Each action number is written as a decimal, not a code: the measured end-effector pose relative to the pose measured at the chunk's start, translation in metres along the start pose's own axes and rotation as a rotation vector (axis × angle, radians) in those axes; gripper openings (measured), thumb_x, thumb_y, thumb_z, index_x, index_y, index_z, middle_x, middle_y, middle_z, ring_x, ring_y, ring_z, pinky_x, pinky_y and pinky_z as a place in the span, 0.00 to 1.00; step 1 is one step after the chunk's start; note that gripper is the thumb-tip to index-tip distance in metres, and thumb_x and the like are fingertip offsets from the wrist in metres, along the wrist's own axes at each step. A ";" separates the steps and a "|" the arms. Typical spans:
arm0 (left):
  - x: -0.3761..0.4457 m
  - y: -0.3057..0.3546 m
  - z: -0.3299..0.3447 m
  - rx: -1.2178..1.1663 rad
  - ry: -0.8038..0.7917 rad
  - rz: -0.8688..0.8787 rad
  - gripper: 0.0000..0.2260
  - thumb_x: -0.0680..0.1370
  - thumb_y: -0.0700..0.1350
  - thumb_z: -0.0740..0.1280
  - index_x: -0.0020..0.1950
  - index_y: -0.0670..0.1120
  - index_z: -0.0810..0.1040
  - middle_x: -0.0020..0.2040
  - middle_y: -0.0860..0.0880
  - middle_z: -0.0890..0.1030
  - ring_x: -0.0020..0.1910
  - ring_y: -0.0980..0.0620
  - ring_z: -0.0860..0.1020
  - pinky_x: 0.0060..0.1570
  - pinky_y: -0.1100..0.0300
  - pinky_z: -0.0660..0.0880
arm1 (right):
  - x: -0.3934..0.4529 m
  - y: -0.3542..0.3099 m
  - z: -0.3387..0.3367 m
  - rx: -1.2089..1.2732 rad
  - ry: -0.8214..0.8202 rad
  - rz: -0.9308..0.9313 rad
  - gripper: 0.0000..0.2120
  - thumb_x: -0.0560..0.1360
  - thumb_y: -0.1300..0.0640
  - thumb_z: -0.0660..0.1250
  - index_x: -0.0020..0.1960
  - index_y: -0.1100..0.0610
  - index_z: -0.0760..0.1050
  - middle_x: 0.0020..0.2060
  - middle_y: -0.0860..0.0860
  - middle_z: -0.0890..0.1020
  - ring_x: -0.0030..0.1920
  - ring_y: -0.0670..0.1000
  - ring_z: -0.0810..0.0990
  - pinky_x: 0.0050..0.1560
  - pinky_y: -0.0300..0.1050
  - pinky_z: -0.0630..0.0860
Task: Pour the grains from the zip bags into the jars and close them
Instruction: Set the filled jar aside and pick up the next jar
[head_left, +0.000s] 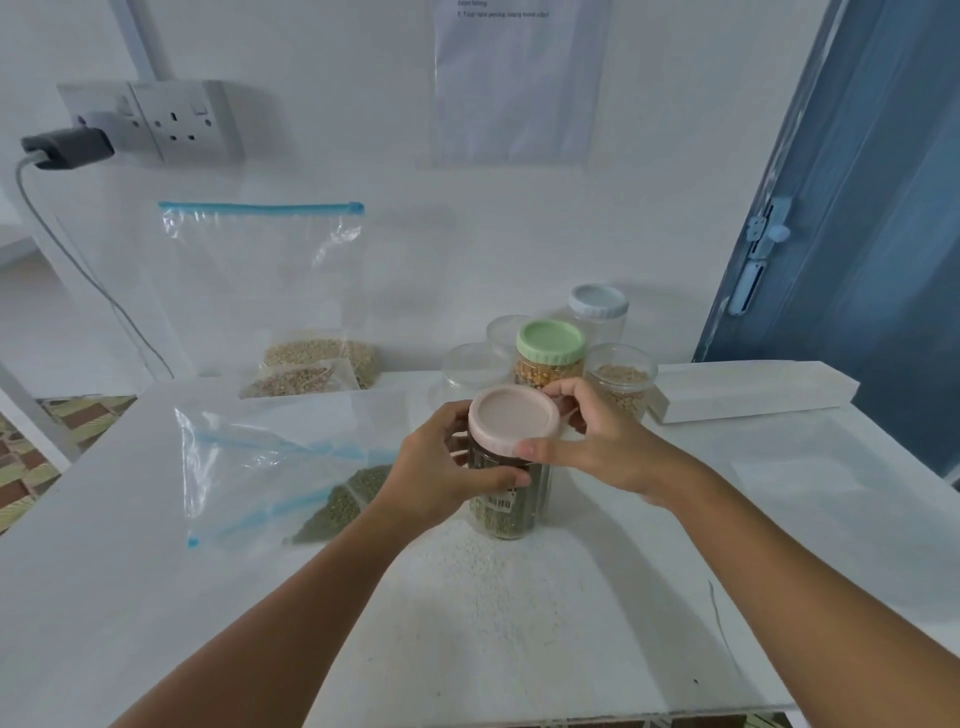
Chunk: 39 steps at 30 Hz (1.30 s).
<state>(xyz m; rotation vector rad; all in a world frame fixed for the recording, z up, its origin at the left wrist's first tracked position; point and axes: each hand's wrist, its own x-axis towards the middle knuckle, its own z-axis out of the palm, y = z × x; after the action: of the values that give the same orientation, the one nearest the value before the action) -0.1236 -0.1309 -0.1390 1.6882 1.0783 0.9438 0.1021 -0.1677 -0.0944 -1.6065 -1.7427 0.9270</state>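
Item: 1 clear jar of green grains, upright between both hands. Left hand: fingers curled around jar body. Right hand: thumb and fingers pinching rim of pink lid seated on top. Zip bag lies flat just left of left hand.

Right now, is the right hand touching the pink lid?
Touching. The head view shows the right hand with its thumb and fingers curled round the rim of the pink lid on the jar.
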 end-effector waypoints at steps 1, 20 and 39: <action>0.000 0.000 0.000 -0.006 -0.001 -0.002 0.40 0.58 0.55 0.88 0.67 0.58 0.77 0.59 0.57 0.84 0.58 0.58 0.82 0.62 0.54 0.81 | 0.002 -0.002 0.002 -0.008 -0.003 -0.001 0.52 0.56 0.24 0.77 0.74 0.43 0.66 0.68 0.43 0.70 0.67 0.42 0.71 0.70 0.49 0.72; -0.006 0.004 0.007 -0.003 0.025 0.002 0.38 0.60 0.52 0.88 0.66 0.57 0.77 0.57 0.58 0.84 0.56 0.58 0.83 0.55 0.59 0.81 | -0.005 -0.012 0.025 0.028 0.123 -0.017 0.45 0.63 0.30 0.79 0.73 0.44 0.65 0.65 0.40 0.73 0.65 0.42 0.74 0.66 0.50 0.76; -0.011 0.003 -0.001 0.122 0.206 0.042 0.33 0.64 0.53 0.85 0.65 0.59 0.74 0.56 0.60 0.82 0.55 0.63 0.81 0.54 0.64 0.80 | 0.016 -0.026 0.035 0.169 0.051 -0.015 0.38 0.72 0.23 0.61 0.74 0.43 0.70 0.65 0.37 0.76 0.64 0.40 0.75 0.70 0.48 0.71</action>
<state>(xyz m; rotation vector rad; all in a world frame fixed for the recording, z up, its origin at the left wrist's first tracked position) -0.1274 -0.1419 -0.1376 1.7458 1.2619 1.1175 0.0569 -0.1566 -0.0943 -1.4940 -1.5949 0.9896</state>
